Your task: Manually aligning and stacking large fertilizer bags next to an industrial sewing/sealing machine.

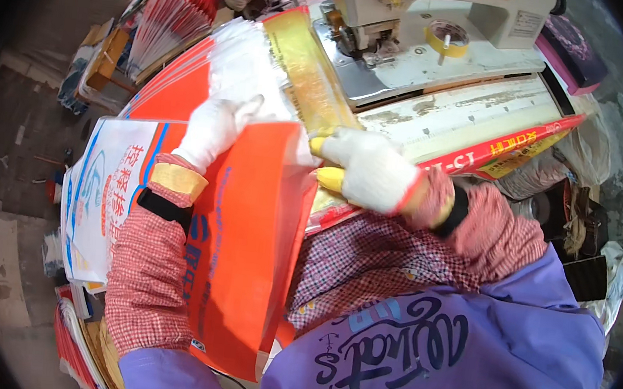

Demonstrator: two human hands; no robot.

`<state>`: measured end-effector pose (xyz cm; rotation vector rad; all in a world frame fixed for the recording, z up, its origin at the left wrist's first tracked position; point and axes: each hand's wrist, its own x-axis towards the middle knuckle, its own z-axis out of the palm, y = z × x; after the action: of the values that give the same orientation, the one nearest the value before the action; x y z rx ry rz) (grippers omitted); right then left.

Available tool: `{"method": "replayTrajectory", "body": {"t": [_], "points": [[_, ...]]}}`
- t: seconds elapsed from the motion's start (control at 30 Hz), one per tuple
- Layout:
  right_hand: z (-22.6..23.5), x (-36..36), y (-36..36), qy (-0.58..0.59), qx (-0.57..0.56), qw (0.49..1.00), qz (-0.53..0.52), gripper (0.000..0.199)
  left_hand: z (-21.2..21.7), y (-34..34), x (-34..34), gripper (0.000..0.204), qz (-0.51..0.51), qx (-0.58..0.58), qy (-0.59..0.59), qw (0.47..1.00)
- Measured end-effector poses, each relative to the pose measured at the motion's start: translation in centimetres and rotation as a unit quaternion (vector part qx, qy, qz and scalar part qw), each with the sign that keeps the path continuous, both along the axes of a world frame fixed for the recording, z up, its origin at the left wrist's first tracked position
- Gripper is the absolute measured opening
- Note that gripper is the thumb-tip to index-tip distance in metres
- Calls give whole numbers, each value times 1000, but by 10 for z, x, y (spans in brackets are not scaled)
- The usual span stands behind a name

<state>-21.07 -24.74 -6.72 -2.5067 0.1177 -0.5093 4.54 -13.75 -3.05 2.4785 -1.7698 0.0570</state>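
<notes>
An orange and white printed sack [250, 211] with blue markings lies over a stack in front of me, its orange side hanging toward my lap. My left hand [216, 129], in a white knit glove, is closed on the sack's upper edge, some fingers hidden behind it. My right hand [370, 170], in a white glove with yellow fingertips, is closed at the sack's right edge, where a thin whitish layer shows. Beyond both hands, clear plastic liners [245, 61] spread over more orange sacks [176, 84].
A white industrial sewing machine [493, 21] stands at the far right, with a yellow tape roll [446, 39] on its bed. A yellow and red printed sack [309, 63] lies beside the bed. Stacked folded sacks [170, 27] stand far left. A dark purple box [573, 51] sits behind the machine.
</notes>
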Motion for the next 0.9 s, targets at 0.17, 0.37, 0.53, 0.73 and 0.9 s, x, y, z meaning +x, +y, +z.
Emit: {"method": "replayTrajectory", "body": {"t": [0.17, 0.37, 0.53, 0.73, 0.9], "points": [[18, -13, 43, 8, 3, 998, 65, 39, 41, -26, 15, 61, 86, -116, 82, 986], [-3, 121, 28, 90, -142, 986, 20, 28, 70, -62, -46, 63, 8, -191, 13, 981], [-13, 153, 16, 149, -163, 974, 56, 21, 63, -14, -91, 18, -111, -373, -46, 920], [12, 45, -5, 131, -65, 947, 287, 16, 45, 217, -130, 32, 187, -373, -68, 906], [70, -40, -49, 43, 333, 903, 267, 23, -46, 351, -201, 53, 335, -470, 246, 779]]}}
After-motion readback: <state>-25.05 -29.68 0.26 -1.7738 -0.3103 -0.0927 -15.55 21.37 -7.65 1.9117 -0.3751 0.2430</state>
